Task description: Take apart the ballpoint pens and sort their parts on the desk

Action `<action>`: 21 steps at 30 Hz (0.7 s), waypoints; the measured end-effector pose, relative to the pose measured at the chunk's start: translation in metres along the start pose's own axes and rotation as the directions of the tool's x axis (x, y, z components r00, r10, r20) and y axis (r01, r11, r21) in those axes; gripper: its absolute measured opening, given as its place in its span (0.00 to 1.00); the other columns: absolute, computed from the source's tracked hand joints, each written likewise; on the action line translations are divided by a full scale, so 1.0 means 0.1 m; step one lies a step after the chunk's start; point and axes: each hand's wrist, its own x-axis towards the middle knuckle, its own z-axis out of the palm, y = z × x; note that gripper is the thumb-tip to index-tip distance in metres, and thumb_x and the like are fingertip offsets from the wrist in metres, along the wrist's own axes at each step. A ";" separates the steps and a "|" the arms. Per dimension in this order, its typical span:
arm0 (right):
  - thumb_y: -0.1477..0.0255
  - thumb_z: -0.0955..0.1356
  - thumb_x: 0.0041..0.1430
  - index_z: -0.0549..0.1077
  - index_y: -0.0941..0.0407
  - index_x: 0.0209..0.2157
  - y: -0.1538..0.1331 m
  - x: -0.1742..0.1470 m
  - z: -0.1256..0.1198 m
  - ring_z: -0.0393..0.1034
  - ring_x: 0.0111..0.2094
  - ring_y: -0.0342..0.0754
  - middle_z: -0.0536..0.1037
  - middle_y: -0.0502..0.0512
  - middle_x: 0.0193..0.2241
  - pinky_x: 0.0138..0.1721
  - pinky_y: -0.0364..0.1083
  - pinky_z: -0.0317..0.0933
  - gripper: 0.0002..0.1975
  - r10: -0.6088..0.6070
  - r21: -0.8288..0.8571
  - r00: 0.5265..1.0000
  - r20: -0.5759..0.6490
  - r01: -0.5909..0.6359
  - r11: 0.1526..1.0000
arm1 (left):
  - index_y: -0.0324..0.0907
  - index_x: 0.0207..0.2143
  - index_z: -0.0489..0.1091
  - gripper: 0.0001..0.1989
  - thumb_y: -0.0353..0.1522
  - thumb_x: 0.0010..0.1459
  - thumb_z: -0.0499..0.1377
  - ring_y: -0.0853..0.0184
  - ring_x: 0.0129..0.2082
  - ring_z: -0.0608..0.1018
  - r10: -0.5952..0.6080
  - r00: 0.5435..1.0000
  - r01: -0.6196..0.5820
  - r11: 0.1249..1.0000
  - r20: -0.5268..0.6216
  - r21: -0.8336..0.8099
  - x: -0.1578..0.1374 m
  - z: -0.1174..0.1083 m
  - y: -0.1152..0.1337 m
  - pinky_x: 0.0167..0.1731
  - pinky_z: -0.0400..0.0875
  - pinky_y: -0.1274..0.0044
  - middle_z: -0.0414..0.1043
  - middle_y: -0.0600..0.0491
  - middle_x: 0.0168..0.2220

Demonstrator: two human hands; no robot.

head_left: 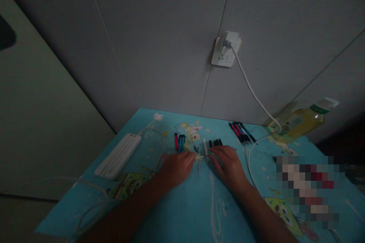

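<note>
Between my two hands runs a thin, light-coloured stick with a darker right part, looking like a pen refill [200, 157]. My left hand [177, 168] pinches its left end, and the fingertips of my right hand [229, 166] close on the other end. Just beyond my left hand lie pink and blue pen barrels [179, 142]. Several black pen parts [216, 143] lie beyond my right fingers, beside a white slender stick [205, 146]. A few tiny dark pieces [196, 148] sit between these groups.
Several pens [242, 133] lie at the back right of the blue table [182, 212]. A bottle of yellow liquid [302, 121] stands by the wall. On the left is a white power strip [118, 155]. A white cable [251, 87] drops from the wall charger [229, 41]. A blurred-out object [308, 186] lies right.
</note>
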 end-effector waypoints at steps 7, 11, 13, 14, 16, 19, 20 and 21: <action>0.70 0.63 0.67 0.75 0.54 0.43 -0.15 0.02 0.09 0.69 0.43 0.52 0.77 0.58 0.41 0.46 0.53 0.61 0.10 -0.026 0.019 0.993 0.117 0.024 1.000 | 0.45 0.41 0.69 0.13 0.34 0.69 0.45 0.65 0.34 0.77 -0.004 1.000 0.004 1.000 0.013 0.006 0.00 -0.02 0.00 0.33 0.67 0.76 0.74 0.52 0.36; 0.71 0.62 0.67 0.76 0.56 0.42 -0.07 0.01 0.13 0.70 0.41 0.51 0.78 0.58 0.38 0.46 0.51 0.60 0.10 0.054 -0.030 0.993 0.101 -0.051 0.998 | 0.45 0.42 0.68 0.13 0.35 0.69 0.44 0.64 0.35 0.78 -0.059 0.998 0.059 0.998 0.003 0.007 0.02 -0.02 -0.05 0.34 0.67 0.75 0.74 0.52 0.36; 0.72 0.63 0.67 0.76 0.56 0.42 -0.05 0.01 0.16 0.70 0.39 0.50 0.78 0.58 0.37 0.45 0.49 0.60 0.10 0.099 -0.052 0.992 0.078 -0.095 0.994 | 0.45 0.41 0.68 0.14 0.35 0.69 0.44 0.64 0.35 0.78 -0.126 0.992 0.126 0.992 -0.013 0.009 0.03 -0.01 -0.09 0.34 0.67 0.75 0.74 0.51 0.36; 0.72 0.63 0.67 0.76 0.56 0.42 -0.05 0.02 0.19 0.70 0.38 0.50 0.78 0.57 0.36 0.45 0.49 0.60 0.10 0.118 -0.065 0.991 0.070 -0.113 0.991 | 0.45 0.41 0.68 0.14 0.35 0.69 0.44 0.64 0.35 0.78 -0.158 0.987 0.159 0.987 -0.020 0.013 0.04 -0.01 -0.10 0.33 0.67 0.76 0.75 0.51 0.35; 0.71 0.63 0.67 0.76 0.56 0.41 -0.07 0.06 0.24 0.69 0.37 0.50 0.77 0.57 0.34 0.44 0.48 0.59 0.10 0.147 -0.101 0.987 0.063 -0.140 0.985 | 0.44 0.39 0.67 0.14 0.36 0.69 0.44 0.64 0.33 0.78 -0.215 0.976 0.216 0.976 -0.029 0.025 0.04 0.00 -0.12 0.32 0.67 0.76 0.75 0.51 0.35; 0.70 0.63 0.67 0.76 0.56 0.39 -0.14 0.14 0.33 0.69 0.36 0.50 0.76 0.57 0.31 0.42 0.47 0.58 0.11 0.181 -0.164 0.981 0.071 -0.167 0.972 | 0.44 0.38 0.67 0.14 0.37 0.69 0.44 0.64 0.31 0.78 -0.273 0.962 0.274 0.961 -0.027 0.042 0.04 0.01 -0.12 0.30 0.66 0.75 0.75 0.50 0.34; 0.70 0.63 0.67 0.76 0.56 0.39 -0.16 0.17 0.36 0.69 0.36 0.50 0.76 0.57 0.31 0.42 0.47 0.58 0.11 0.187 -0.178 0.979 0.075 -0.171 0.969 | 0.44 0.38 0.67 0.14 0.37 0.69 0.44 0.64 0.31 0.78 -0.281 0.960 0.282 0.958 -0.022 0.046 0.04 0.02 -0.12 0.30 0.66 0.75 0.76 0.50 0.33; 0.69 0.63 0.67 0.76 0.56 0.39 -0.17 0.19 0.39 0.69 0.36 0.50 0.76 0.57 0.32 0.42 0.47 0.58 0.11 0.189 -0.185 0.979 0.079 -0.171 0.968 | 0.44 0.38 0.67 0.14 0.37 0.69 0.44 0.63 0.31 0.78 -0.283 0.959 0.284 0.958 -0.017 0.050 0.04 0.02 -0.11 0.30 0.66 0.75 0.76 0.50 0.33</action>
